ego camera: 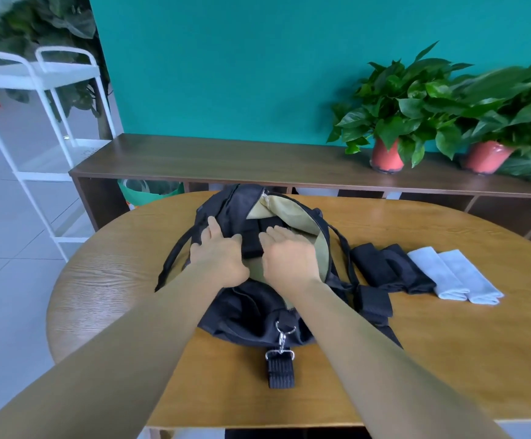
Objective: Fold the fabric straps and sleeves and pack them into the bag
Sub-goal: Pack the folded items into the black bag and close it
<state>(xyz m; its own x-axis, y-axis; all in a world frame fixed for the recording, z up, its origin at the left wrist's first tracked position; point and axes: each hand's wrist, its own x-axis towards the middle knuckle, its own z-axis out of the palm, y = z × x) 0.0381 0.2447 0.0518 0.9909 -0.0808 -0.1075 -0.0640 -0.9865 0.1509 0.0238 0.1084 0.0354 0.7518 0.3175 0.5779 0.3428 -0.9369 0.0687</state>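
One black duffel bag with tan lining (pixel 245 315) sat unzipped mid-desk. The left hand (pixel 223 251) had flat fingers on its flap, and the right hand (pixel 289 258) had straight fingers holding nothing beside a dark folded piece (pixel 251 240) inside that was hard to make out. Two black folded sleeves (pixel 375 267) and two white folded sleeves (pixel 438 274) lay just right of the bag, with bare oval wooden desk (pixel 447 359) beyond.

Left hand (pixel 223 253), right hand (pixel 289 256) at bag (pixel 248 312)

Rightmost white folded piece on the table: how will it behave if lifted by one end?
Likely floppy: the white folded piece is thin cloth lying flat on the table, so a one-end lift would probably undo the fold. Probably light. It should not roll; pushing may shift the white neighbour lying against it.
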